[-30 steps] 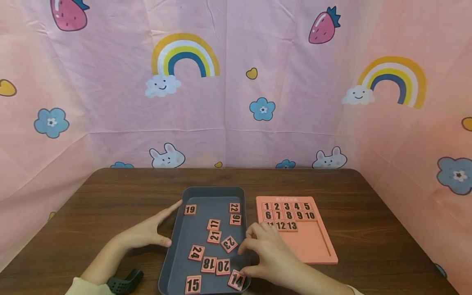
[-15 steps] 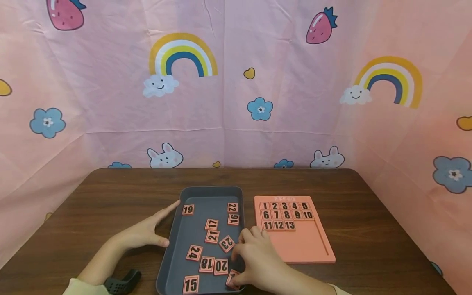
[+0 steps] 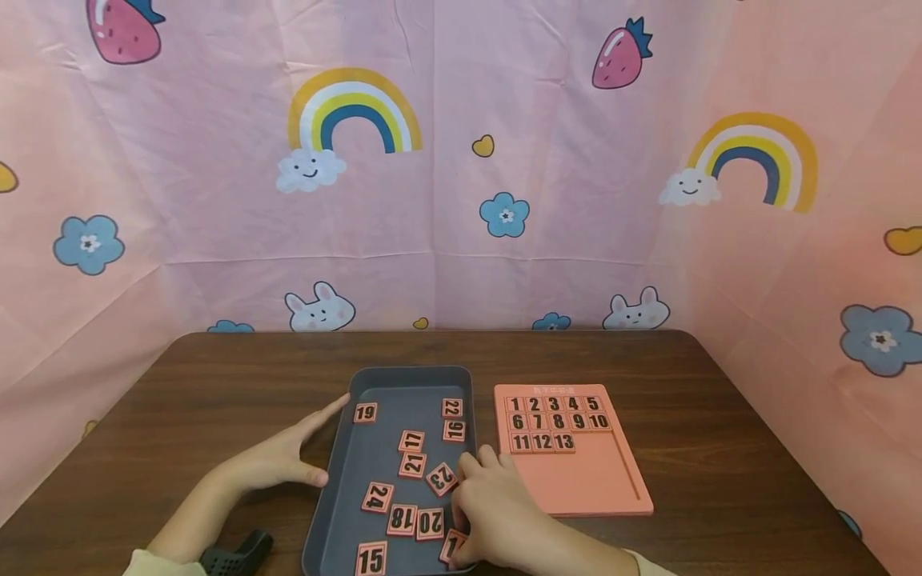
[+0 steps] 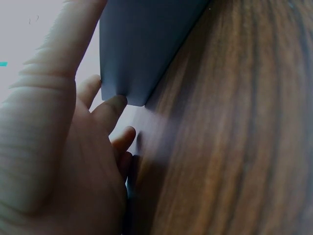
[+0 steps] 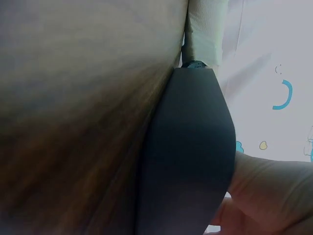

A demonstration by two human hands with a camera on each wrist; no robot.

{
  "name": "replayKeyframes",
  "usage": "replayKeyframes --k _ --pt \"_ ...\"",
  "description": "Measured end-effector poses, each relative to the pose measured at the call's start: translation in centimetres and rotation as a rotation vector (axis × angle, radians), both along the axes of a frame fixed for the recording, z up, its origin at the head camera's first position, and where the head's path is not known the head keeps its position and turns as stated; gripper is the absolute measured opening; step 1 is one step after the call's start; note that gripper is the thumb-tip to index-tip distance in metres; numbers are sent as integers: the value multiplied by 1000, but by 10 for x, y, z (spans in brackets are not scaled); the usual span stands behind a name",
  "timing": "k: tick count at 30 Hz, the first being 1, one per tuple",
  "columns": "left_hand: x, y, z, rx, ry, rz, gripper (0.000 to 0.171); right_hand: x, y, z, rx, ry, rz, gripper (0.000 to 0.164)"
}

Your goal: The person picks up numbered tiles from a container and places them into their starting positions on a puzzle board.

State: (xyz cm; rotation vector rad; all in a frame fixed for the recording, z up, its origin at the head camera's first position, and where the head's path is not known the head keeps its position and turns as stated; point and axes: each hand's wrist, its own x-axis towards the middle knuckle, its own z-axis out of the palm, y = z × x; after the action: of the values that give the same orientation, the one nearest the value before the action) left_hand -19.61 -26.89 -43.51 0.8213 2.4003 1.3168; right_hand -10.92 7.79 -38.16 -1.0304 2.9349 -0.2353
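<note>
A dark grey tray holds several loose pink number tiles, among them a 15 tile and a 20 tile. My left hand steadies the tray's left side, fingers extended; in the left wrist view, fingertips touch its outer wall. Over the tray's near right corner, my right hand pinches the 14 tile with curled fingers and thumb. Most of that tile's number is covered. To the right lies a pink number board, with tiles 1 to 13 in rows.
The wooden table carries the tray and board side by side. A black perforated strap sits by the left sleeve. Behind the table hangs a pink patterned cloth.
My right hand has shifted slightly left and down, its thumb and fingers closing round the 14 tile. The 11 tile on the board is uncovered. The left hand keeps its place at the tray.
</note>
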Motion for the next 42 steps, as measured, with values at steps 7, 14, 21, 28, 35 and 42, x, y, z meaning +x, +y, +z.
replayKeyframes --k 7,14,21,28,35,42 --pt "1 -1 -1 17 -9 -8 102 -1 -4 0 10 -19 -13 40" --pt "-1 -1 -2 0 -1 -7 103 -4 -3 2 6 17 -10 34" --pt "-1 2 -1 -4 -12 -3 104 -11 5 10 -62 87 12 23" --pt "0 1 1 3 -24 -3 105 -15 22 18 -173 81 54 24" --pt "-1 1 2 -4 -12 2 105 -19 39 27 -267 88 56 25" --pt "-1 0 0 5 -5 -3 104 -28 65 30 -265 159 50 23"
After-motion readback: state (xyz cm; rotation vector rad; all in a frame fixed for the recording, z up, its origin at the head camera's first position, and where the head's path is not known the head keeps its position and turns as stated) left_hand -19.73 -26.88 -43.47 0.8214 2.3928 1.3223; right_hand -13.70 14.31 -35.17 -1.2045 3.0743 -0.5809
